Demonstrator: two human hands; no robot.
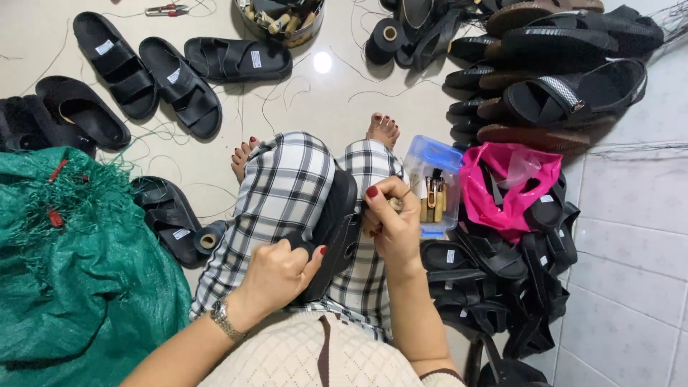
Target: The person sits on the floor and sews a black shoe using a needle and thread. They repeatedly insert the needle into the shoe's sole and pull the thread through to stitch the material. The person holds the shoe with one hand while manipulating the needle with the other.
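while the person sits on the pale tiled floor point(315, 100) with plaid-trousered knees drawn up, a black sandal point(337, 222) lies wedged between the thighs, sole side turned toward the left. the left hand point(279, 276), a metal watch point(223, 317) on its wrist, curls its fingers around the lower end of the sandal, thumb pressed against the edge. the right hand point(390, 218) sits at the sandal's upper right edge, fingers pinched together on a small pale-handled tool point(395, 203), possibly an awl, though most of it is hidden in the grip. just beside the right hand stands a clear plastic box point(433, 183) with a blue lid, holding a few wooden-handled tools. next to it on the right a pink plastic bag point(509, 183) lies open, with black straps spilling from it onto a heap of black sandals point(502, 287). another stack of black and brown sandals point(552, 64) fills the upper right. on the left, a green woven sack point(72, 287) covers the floor, with a sandal and a spool of black thread point(208, 239) near its edge. farther out, several single black sandals point(179, 86) lie spread on the floor among loose threads, near a round tin point(283, 18) of odds and ends and a second thread spool point(387, 36).
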